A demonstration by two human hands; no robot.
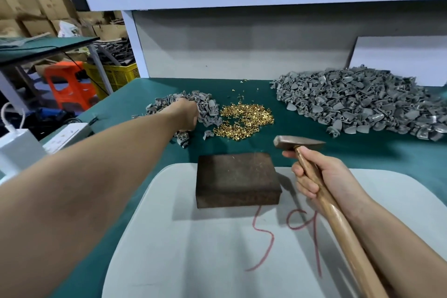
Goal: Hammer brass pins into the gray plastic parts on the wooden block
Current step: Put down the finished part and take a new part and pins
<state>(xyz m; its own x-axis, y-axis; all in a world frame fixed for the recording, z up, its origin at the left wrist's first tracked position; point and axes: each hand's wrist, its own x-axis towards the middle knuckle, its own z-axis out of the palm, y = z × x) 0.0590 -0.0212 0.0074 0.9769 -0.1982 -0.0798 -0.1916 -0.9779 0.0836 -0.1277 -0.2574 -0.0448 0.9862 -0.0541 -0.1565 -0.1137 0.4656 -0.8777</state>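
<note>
The left hand (189,113) reaches out to the far left of the green worktop (387,152) and sinks into a small heap of gray plastic parts (208,107). Its fingers are buried among the pieces, so I cannot tell whether they are grasping one or lying loose.

Just right of that heap, touching its edge, lies a spread of loose brass pins (244,121), with a few strays farther back. Well apart at the far right sits a much larger pile of gray plastic parts (358,101), running off toward the right edge.

The wooden block (237,179), dark and worn, lies flat at the centre, on the far end of a pale gray mat (193,249) marked with red scrawl. It is nearer than the pins.

The right hand (321,181) holds a hammer (338,220), its fingers (304,186) clenched round the wooden handle just below the metal head. The head hovers just right of the block's far right corner, and the handle slants down toward the near right.

At the left edge of the worktop lie a white power strip (70,133) and a white box (17,150) with a cable. Beyond the worktop stand an orange stool (67,84) and a yellow crate (121,75).
</note>
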